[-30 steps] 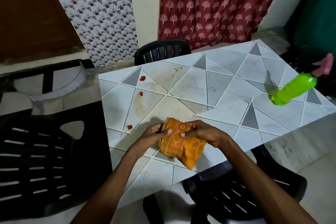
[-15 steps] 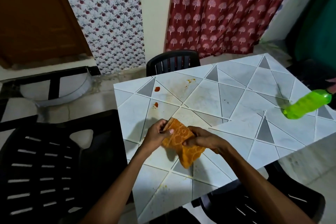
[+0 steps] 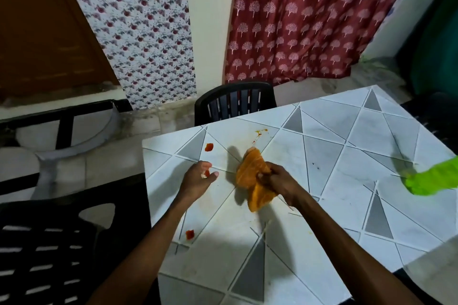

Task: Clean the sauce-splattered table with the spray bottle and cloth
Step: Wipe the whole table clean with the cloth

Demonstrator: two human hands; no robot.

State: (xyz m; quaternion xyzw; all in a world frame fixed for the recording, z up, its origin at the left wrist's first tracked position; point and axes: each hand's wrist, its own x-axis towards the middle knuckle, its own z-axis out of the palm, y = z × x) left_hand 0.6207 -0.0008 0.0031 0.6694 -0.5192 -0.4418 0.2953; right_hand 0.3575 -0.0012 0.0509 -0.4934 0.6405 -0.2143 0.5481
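The table (image 3: pixel 329 176) has a white and grey triangle pattern. My right hand (image 3: pixel 280 181) grips a bunched orange cloth (image 3: pixel 252 176) just above the tabletop near its middle. My left hand (image 3: pixel 198 178) hovers loosely open to the cloth's left, holding nothing, over a red sauce spot (image 3: pixel 207 173). Other red sauce spots lie at the far left (image 3: pixel 209 147) and the near left (image 3: pixel 189 234), with small orange splatter (image 3: pixel 260 133) near the far edge. The green spray bottle (image 3: pixel 431 181) lies at the right edge of the view, partly cut off.
A black plastic chair (image 3: pixel 235 101) stands behind the table's far edge. Another black chair (image 3: pixel 49 242) sits close on the left, and dark chair parts show at the right. Patterned curtains hang behind.
My left hand has let go of the cloth and moved left. The right hand alone now holds the cloth, farther along the table. The camera has shifted left.
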